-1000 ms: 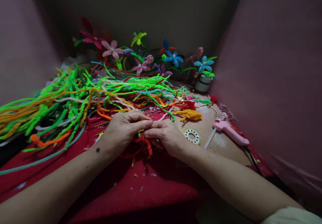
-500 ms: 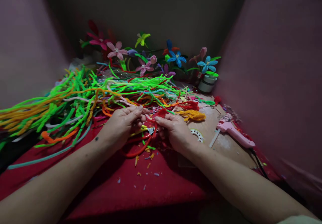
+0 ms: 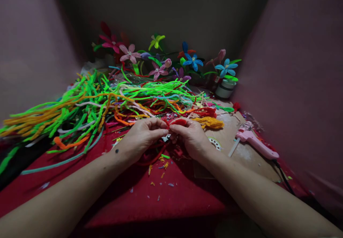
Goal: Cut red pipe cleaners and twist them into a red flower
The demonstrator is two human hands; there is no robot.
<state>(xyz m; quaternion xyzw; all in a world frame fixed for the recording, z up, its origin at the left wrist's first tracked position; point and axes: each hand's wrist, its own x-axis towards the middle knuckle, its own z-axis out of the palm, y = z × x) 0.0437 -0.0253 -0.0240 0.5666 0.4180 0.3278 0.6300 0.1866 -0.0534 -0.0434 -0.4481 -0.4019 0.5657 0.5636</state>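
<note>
My left hand (image 3: pixel 143 137) and my right hand (image 3: pixel 191 137) meet over a red cloth (image 3: pixel 171 198), fingertips together. Both pinch a red pipe cleaner (image 3: pixel 178 121) bent into a small loop between them. More red pipe cleaner pieces (image 3: pixel 154 156) lie curled under my hands, beside small cut scraps (image 3: pixel 160 166). Something small and metallic shows between my hands, too hidden to name.
A big heap of green, orange and yellow pipe cleaners (image 3: pixel 88 106) spreads left and behind. Finished pipe-cleaner flowers (image 3: pixel 160 59) stand at the back by a small white pot (image 3: pixel 225 88). A pink glue gun (image 3: pixel 254 142), a tape roll (image 3: pixel 215 143) and a yellow bundle (image 3: pixel 211 123) lie right.
My hands have come back together after parting a little, and now hold a red loop raised between the fingertips. The view has shifted slightly.
</note>
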